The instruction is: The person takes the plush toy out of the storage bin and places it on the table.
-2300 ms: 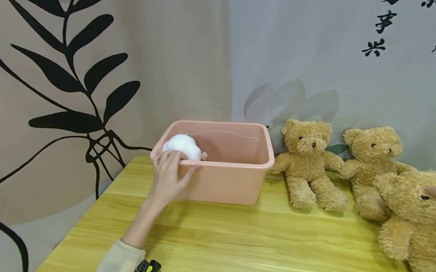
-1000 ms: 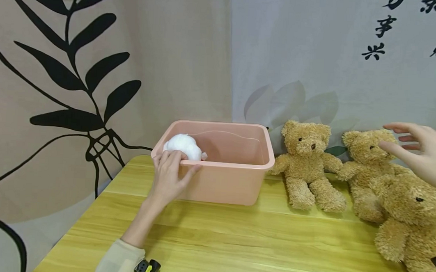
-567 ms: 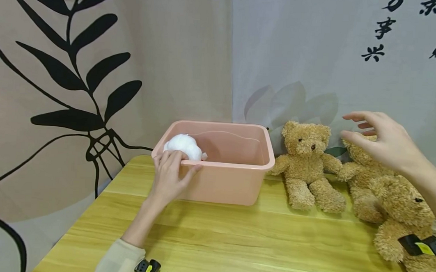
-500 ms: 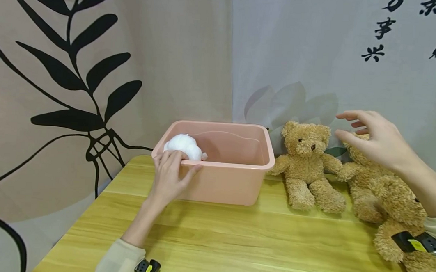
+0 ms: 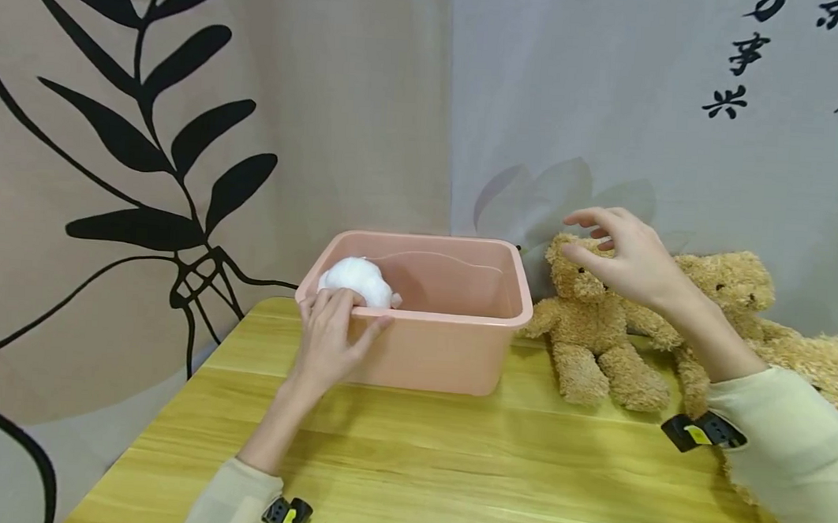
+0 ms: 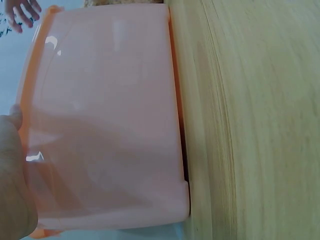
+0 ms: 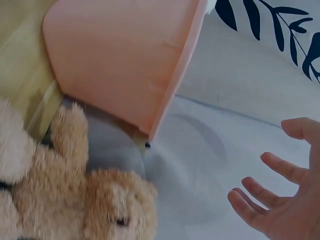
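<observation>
A pink plastic storage bin [image 5: 428, 353] stands on the table. My left hand [image 5: 326, 336] holds its front rim near the left corner, fingers over the edge and thumb along the outside. Just behind those fingers, a white fluffy plush toy [image 5: 356, 279] shows inside the bin, partly hidden. My right hand [image 5: 626, 252] hovers in the air with spread, loosely bent fingers and nothing in them. From the head view it covers part of the nearest teddy bear's head [image 5: 582, 278]. In the right wrist view, the fingers [image 7: 284, 167] are apart from both bin and bear.
A second teddy bear [image 5: 731, 286] sits to the right, and a third bear [image 5: 829, 370] is mostly hidden by my right sleeve [image 5: 786, 439]. Behind the wooden table [image 5: 409, 458] hangs a curtain [image 5: 355, 116] with leaf prints and black characters.
My right hand came into view from the right, off the front bear, and swept left across the bears toward the bin. The left hand keeps its hold on the rim.
</observation>
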Demonstrator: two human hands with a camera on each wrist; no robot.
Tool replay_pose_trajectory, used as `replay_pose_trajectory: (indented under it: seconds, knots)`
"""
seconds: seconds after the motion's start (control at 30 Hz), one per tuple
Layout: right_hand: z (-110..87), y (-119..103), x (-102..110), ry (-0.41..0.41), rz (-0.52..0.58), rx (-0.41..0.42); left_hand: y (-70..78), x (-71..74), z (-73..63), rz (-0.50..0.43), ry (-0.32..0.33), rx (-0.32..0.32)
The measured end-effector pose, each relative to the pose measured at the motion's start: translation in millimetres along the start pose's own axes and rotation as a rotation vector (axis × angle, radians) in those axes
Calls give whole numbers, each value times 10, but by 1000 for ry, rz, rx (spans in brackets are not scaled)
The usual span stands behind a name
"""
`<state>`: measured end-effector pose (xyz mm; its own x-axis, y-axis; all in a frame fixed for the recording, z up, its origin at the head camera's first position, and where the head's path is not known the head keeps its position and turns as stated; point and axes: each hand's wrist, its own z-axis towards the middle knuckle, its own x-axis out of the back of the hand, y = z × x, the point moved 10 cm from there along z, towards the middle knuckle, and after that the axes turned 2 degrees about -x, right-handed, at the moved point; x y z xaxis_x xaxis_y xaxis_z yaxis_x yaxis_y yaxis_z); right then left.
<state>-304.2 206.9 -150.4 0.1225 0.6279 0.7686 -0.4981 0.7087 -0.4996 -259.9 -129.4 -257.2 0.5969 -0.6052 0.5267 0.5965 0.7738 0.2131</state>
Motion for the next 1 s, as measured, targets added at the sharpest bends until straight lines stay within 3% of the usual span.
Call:
replay_pose_trajectory:
  seconds: [0.57,0.87,1.0]
  knots:
    - [323,-347,-879,-89,96,99,6,7,-14,13,26,-21]
    - [408,-707,-1346,-100,135,264,12,9,-5,12,27,-22]
    - [442,-813,-1530,-127,160,288,14,-3,3,14,24,-23]
